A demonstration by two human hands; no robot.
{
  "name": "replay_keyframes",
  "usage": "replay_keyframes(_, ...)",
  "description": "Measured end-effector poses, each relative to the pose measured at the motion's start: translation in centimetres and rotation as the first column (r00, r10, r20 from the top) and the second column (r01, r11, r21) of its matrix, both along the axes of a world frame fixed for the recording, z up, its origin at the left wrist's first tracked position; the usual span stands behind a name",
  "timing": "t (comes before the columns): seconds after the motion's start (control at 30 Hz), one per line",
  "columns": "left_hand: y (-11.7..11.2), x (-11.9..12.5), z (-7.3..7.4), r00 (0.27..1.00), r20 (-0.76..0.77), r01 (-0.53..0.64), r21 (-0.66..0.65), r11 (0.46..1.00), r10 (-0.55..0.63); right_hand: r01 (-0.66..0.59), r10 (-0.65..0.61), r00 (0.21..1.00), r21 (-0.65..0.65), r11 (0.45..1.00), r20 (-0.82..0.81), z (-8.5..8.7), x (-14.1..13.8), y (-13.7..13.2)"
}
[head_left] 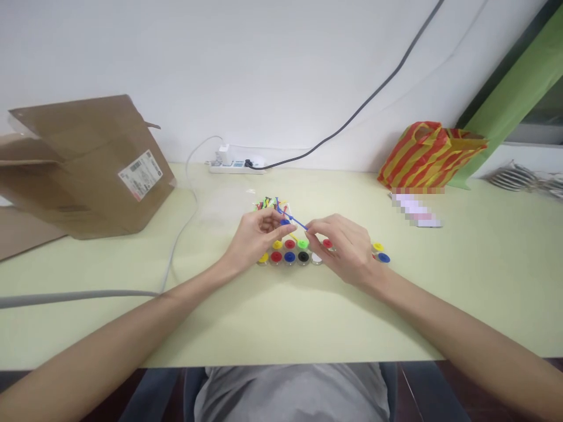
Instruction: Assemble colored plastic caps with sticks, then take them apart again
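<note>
My left hand (255, 234) is closed, its fingertips at a small round blue piece (285, 222). A thin blue cord (297, 220) with a knot-like lump runs from there to my right hand (341, 243), where thumb and forefinger pinch its end. Beneath and between the hands stand small round pieces with coloured tops in rows, among them a red one (276, 257), a blue one (289, 257), a black one (303, 257) and a green one (302, 244). My right hand partly covers the row. Just behind my left hand lies a bunch of multicoloured cords (266, 203).
An open cardboard box (88, 170) stands at the left, beside a grey cable (79, 298) crossing the table. Against the wall sits a white power strip (233, 168) with a black cable. A red-and-yellow striped bag (426, 158) and a flat pale item (416, 210) are back right.
</note>
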State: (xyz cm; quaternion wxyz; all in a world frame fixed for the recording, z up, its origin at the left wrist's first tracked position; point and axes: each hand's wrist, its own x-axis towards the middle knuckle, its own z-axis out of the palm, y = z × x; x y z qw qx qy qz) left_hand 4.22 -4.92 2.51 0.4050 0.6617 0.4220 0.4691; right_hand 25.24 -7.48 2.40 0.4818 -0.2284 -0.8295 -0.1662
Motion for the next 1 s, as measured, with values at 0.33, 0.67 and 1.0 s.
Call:
replay_keyframes(0.33, -0.8, 0.1, 1.0, 0.982, 0.130, 0.158, -0.146, 0.977, -0.139, -0.039, 0.038, 0.996, 0.009, 0.999, 0.075, -0.3, 0.0, 0.0)
replay_keyframes(0.67, -0.2, -0.3, 0.1, 0.947, 0.292, 0.206, -0.229, 0.951, -0.135, -0.054, 0.044, 0.975, 0.042, 0.998, 0.216, 0.5, 0.6, 0.0)
replay_keyframes(1.0, -0.1, -0.6, 0.0, 0.954, 0.268, 0.182, -0.154, 0.971, -0.136, -0.052, 0.014, 0.926, 0.092, 0.994, 0.377, 0.3, 0.6, 0.3)
